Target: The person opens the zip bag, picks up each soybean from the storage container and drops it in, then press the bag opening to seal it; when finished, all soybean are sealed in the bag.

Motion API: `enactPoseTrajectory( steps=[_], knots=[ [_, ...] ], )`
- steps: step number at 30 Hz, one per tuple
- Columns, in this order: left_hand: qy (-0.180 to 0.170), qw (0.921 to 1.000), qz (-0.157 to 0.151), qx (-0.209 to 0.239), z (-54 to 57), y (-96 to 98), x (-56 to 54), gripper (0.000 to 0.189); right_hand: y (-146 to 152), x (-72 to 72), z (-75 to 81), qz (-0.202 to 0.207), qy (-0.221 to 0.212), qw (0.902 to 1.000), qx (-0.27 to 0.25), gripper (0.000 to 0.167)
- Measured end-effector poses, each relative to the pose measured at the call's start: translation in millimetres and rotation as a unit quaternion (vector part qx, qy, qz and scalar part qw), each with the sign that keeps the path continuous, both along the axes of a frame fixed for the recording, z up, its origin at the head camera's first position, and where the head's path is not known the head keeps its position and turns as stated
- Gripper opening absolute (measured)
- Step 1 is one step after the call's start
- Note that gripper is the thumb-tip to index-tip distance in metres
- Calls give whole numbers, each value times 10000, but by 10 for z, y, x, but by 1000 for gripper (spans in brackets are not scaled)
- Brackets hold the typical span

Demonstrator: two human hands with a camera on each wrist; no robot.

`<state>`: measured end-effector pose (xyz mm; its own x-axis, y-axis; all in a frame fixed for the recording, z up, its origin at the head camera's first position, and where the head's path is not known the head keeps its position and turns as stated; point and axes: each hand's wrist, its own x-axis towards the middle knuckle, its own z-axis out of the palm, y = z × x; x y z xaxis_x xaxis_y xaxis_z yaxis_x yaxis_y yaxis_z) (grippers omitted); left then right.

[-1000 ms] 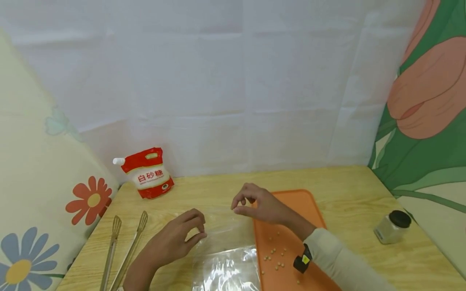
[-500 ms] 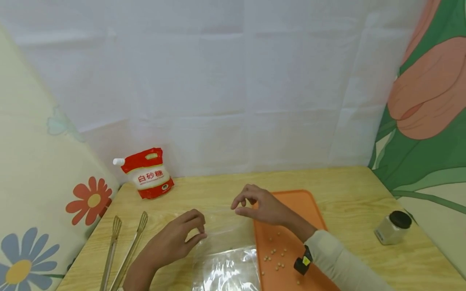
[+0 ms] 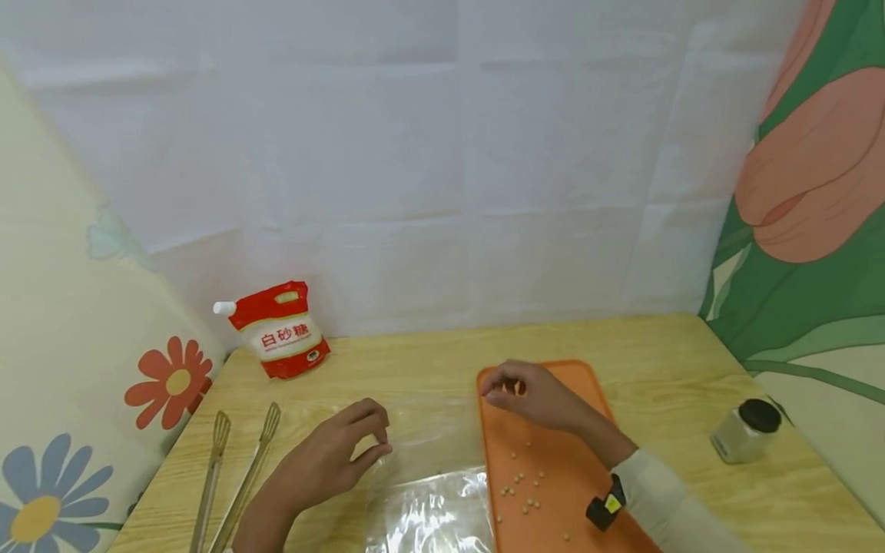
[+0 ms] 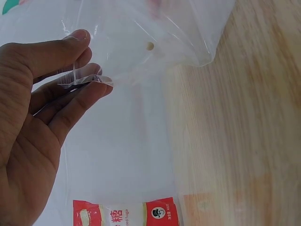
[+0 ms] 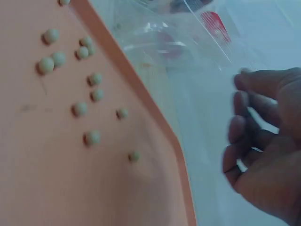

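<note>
My left hand pinches the edge of a clear plastic bag between thumb and fingers. In the left wrist view, the bag's film hangs from the fingertips, and a single pale round bean shows in it. My right hand is over the far left part of an orange tray, apart from the bag. Its fingers are loosely curled, blurred in the right wrist view, with nothing visible between them. Several pale round beans lie scattered on the tray.
Metal tongs lie at the left of the wooden table. A red and white sugar pouch with a white spout stands at the back left. A clear jar with a black lid stands at the right.
My right hand has moved to the right, from beside the bag's opening to over the orange tray. The left hand has stayed in place with the bag.
</note>
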<state>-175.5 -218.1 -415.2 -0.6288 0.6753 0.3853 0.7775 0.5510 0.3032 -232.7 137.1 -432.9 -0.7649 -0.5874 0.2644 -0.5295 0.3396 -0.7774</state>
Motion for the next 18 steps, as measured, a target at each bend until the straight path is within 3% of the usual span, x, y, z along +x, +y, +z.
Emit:
enactPoseTrajectory(
  steps=[10, 18],
  knots=[
    [44, 10000, -33, 19, -27, 10, -13, 30, 485, 95, -263, 63, -813, 9934, 802, 15],
    [99, 9998, -140, 84, -32, 12, -19, 31, 564, 123, -412, 126, -735, 9935, 854, 13]
  ],
)
